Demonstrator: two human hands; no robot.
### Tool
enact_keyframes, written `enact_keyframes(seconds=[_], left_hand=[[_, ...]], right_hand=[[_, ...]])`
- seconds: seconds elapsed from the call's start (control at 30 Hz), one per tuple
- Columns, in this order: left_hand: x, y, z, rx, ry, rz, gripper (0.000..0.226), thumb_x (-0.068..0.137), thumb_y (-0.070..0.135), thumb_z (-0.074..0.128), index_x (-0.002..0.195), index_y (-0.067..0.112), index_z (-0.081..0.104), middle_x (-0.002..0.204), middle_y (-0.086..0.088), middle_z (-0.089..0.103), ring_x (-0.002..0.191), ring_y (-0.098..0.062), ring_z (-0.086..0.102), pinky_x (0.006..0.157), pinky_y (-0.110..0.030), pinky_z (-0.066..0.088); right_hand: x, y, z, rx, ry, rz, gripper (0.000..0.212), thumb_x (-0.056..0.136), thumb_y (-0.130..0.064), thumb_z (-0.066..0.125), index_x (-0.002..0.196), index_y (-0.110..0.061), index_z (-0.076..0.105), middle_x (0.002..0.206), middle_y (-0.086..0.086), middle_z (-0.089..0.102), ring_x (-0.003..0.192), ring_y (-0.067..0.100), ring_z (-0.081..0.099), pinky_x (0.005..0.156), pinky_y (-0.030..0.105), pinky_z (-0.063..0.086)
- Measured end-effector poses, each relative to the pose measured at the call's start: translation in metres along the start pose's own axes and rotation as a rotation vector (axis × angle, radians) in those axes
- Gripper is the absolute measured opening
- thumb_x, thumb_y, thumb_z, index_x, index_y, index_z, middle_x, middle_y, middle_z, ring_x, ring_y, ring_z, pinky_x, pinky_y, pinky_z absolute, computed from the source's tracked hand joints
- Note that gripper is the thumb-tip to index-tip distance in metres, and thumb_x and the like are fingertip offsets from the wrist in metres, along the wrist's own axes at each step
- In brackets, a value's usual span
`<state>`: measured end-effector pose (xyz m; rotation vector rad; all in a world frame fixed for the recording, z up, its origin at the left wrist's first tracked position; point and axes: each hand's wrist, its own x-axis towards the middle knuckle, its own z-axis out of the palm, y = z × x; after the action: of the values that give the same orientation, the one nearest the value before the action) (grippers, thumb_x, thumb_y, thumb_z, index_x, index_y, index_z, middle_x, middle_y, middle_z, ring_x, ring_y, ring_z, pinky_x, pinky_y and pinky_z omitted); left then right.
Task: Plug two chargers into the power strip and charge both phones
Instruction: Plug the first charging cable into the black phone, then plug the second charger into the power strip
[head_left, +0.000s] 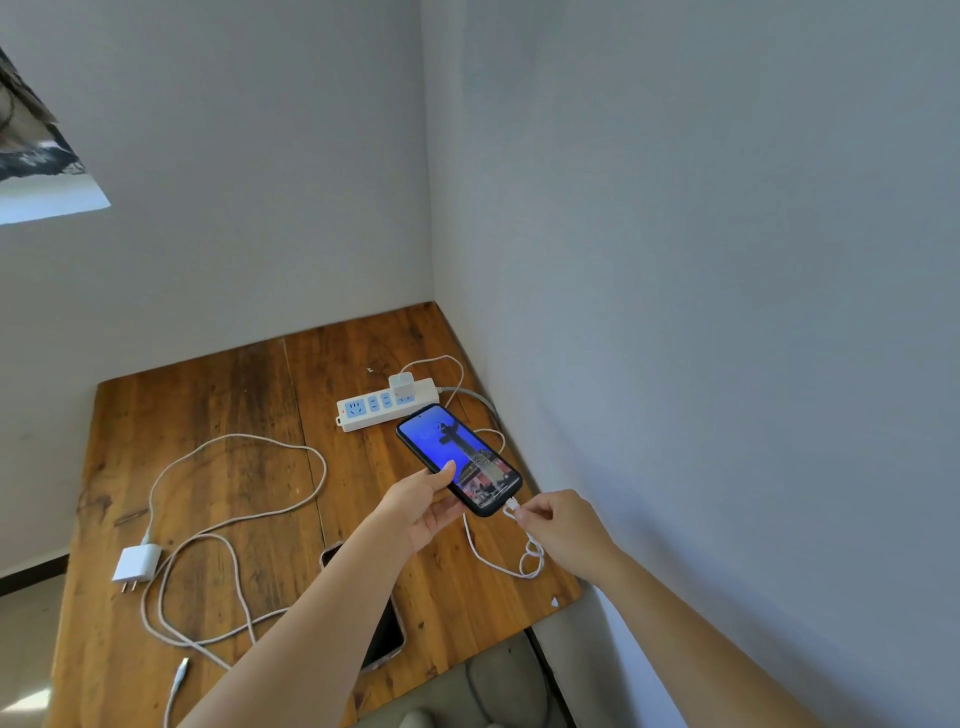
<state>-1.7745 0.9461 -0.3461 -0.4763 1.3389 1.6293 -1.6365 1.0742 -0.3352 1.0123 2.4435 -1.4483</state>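
My left hand (421, 512) has its grip closed around the lit phone (460, 460), raised above the worktop (249, 395) near the power strip (387, 408). My right hand (558, 525) pinches the cable plug (511, 505) at the phone's lower end.

- Reddish-brown wooden plank desk (218, 405), streaked with dark grain and black knots.
- White oblong plastic power strip (387, 410) with pale blue socket faces.
- White cube charger (401, 385) plugged into its far end; a second white charger (137, 564) lies near left.
- Black-cased phone (460, 460), its lit screen deep blue far, pink and grey near.
- White braided cables (244, 525).
- Pale grey walls (675, 260).
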Motion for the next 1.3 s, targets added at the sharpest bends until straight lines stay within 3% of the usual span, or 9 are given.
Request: enact_keyframes(seconds=[0.1, 0.2, 0.4, 0.6, 0.83, 1.0, 1.07, 1.17, 1.3], left_hand=[[0.026, 0.002, -0.007, 0.030, 0.084, -0.030, 0.014, 0.089, 0.009, 0.061, 0.102, 0.008, 0.057, 0.102, -0.016, 0.069, 0.089, -0.027, 0.069, 0.059, -0.035, 0.056], [0.059, 0.001, -0.019, 0.146, 0.152, -0.052, 0.018, 0.090, 0.010, 0.061, 0.108, 0.007, 0.057, 0.099, -0.014, 0.069, 0.085, -0.024, 0.069, 0.057, -0.033, 0.055], [0.121, -0.016, -0.039, 0.309, 0.221, -0.055, 0.036, 0.091, 0.010, 0.060, 0.125, 0.008, 0.051, 0.111, -0.014, 0.065, 0.098, -0.026, 0.066, 0.067, -0.037, 0.057], [0.155, -0.022, -0.068, 0.505, 0.270, 0.005, 0.061, 0.092, 0.015, 0.059, 0.146, 0.016, 0.032, 0.129, -0.012, 0.058, 0.104, -0.025, 0.060, 0.076, -0.043, 0.056], [0.156, -0.031, -0.074, 0.628, 0.435, 0.170, 0.056, 0.089, 0.021, 0.064, 0.141, 0.020, 0.043, 0.134, -0.010, 0.057, 0.114, -0.028, 0.059, 0.084, -0.047, 0.057], [0.134, -0.046, -0.080, 0.662, 0.466, 0.266, 0.045, 0.091, 0.025, 0.061, 0.135, 0.020, 0.052, 0.131, -0.004, 0.061, 0.109, -0.016, 0.057, 0.066, -0.025, 0.053], [0.119, -0.052, -0.093, 0.654, 0.486, 0.297, 0.042, 0.091, 0.027, 0.060, 0.133, 0.022, 0.054, 0.130, -0.001, 0.061, 0.112, -0.016, 0.057, 0.075, -0.027, 0.053], [0.089, -0.057, -0.123, 0.667, 0.552, 0.366, 0.038, 0.091, 0.027, 0.058, 0.130, 0.025, 0.057, 0.126, 0.000, 0.064, 0.114, -0.016, 0.059, 0.090, -0.031, 0.050], [0.050, -0.060, -0.184, 0.686, 0.723, 0.429, 0.035, 0.094, 0.025, 0.053, 0.128, 0.025, 0.057, 0.131, 0.005, 0.058, 0.120, -0.015, 0.052, 0.094, -0.027, 0.041]], right_hand=[[0.018, 0.018, 0.011, -0.215, -0.013, 0.039, 0.013, 0.092, -0.026, 0.055, 0.090, -0.019, 0.065, 0.079, -0.001, 0.064, 0.070, 0.013, 0.059, 0.070, 0.030, 0.046], [0.042, 0.035, 0.023, -0.519, -0.014, 0.040, 0.011, 0.094, -0.021, 0.050, 0.093, -0.020, 0.061, 0.089, -0.001, 0.066, 0.080, 0.016, 0.058, 0.087, 0.038, 0.035], [0.084, 0.050, 0.059, -1.007, -0.100, -0.115, 0.011, 0.086, -0.011, 0.060, 0.096, -0.015, 0.062, 0.096, 0.006, 0.064, 0.095, 0.025, 0.056, 0.102, 0.052, 0.027], [0.098, 0.074, 0.085, -0.894, -0.105, -0.071, 0.012, 0.089, -0.018, 0.058, 0.099, -0.017, 0.063, 0.104, 0.005, 0.064, 0.107, 0.025, 0.053, 0.108, 0.055, 0.021], [0.104, 0.085, 0.092, -0.832, -0.140, -0.075, 0.017, 0.088, -0.027, 0.062, 0.103, -0.021, 0.061, 0.101, 0.001, 0.065, 0.102, 0.021, 0.057, 0.102, 0.048, 0.030], [0.099, 0.074, 0.107, -0.719, -0.273, -0.114, 0.062, 0.078, -0.013, 0.065, 0.133, -0.023, 0.040, 0.136, 0.001, 0.045, 0.128, 0.024, 0.034, 0.108, 0.051, 0.028], [0.095, 0.061, 0.118, -0.681, -0.329, -0.131, 0.074, 0.075, -0.011, 0.065, 0.139, -0.024, 0.030, 0.143, 0.001, 0.035, 0.133, 0.024, 0.025, 0.109, 0.051, 0.026], [0.090, 0.036, 0.142, -0.677, -0.376, -0.200, 0.070, 0.079, -0.023, 0.065, 0.139, -0.024, 0.030, 0.143, 0.000, 0.033, 0.134, 0.022, 0.023, 0.110, 0.049, 0.025], [0.080, -0.009, 0.190, -0.692, -0.425, -0.296, 0.052, 0.086, -0.023, 0.055, 0.135, -0.021, 0.037, 0.138, 0.002, 0.042, 0.129, 0.023, 0.029, 0.106, 0.044, 0.030]])
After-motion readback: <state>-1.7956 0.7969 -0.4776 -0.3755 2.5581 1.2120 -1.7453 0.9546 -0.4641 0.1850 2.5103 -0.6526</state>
